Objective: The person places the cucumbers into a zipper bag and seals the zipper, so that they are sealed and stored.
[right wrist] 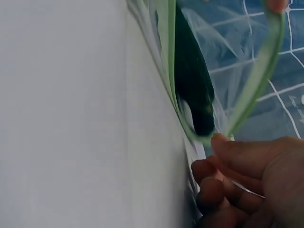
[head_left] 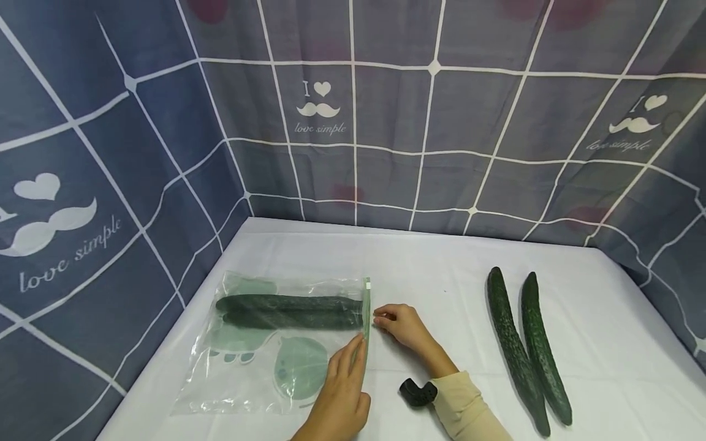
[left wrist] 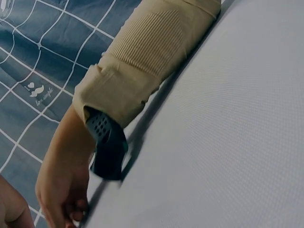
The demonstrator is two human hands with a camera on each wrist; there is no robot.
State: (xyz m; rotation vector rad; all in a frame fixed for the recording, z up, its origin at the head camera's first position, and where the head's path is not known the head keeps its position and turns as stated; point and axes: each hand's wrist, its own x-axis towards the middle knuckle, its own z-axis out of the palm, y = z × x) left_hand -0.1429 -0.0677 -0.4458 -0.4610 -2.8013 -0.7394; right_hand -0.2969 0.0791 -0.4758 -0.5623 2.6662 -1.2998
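Observation:
A clear zip bag (head_left: 242, 373) with pale green prints lies flat on the left of the table in the head view, dark green cucumbers (head_left: 292, 311) inside it. At its right edge runs a green zip strip (head_left: 366, 294). The left hand (head_left: 336, 395) rests extended fingers on the strip's near part, its thumb apart from them. Just right of the strip is the right hand (head_left: 405, 324), fingers loosely bent, a small gap from the bag. In the right wrist view the strip's two sides stand apart round a cucumber end (right wrist: 199, 104), the right thumb (right wrist: 242, 156) near their junction.
Two loose cucumbers (head_left: 515, 349) lie side by side at the table's right. A black wrist device (head_left: 417, 393) sits under the right sleeve (head_left: 469, 404). Grey-blue checked cloth (head_left: 386, 122) hangs behind and beside the white table (head_left: 441, 263).

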